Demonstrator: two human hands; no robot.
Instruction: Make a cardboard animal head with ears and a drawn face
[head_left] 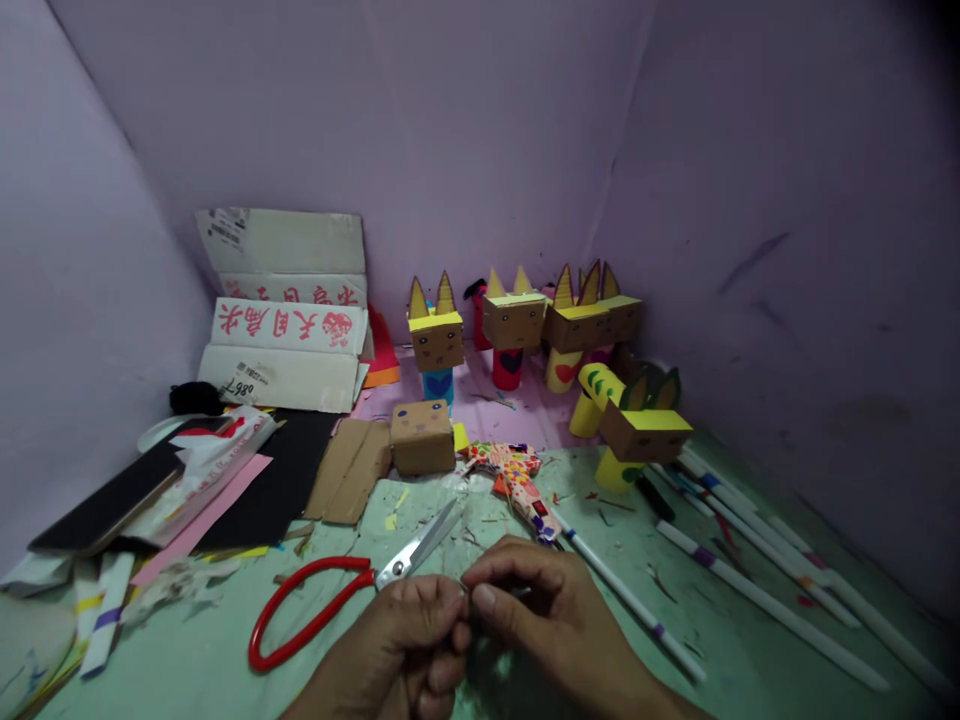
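My left hand and my right hand meet fingertip to fingertip low in the middle of the view. Each has thumb and index finger pinched; whatever lies between them is too small to make out. Just beyond my left hand lie scissors with red handles and parted blades. A cardboard box head with drawn dots sits on the table past the scissors. Ahead of my right hand is a flower-patterned, T-shaped paper piece, with a white stick beside it.
Several box-headed cardboard animals stand at the back, among them a blue-bodied one and a yellow one. Folded cardboard leans on the left wall. Black paper and brown cardboard lie left; more white sticks lie right.
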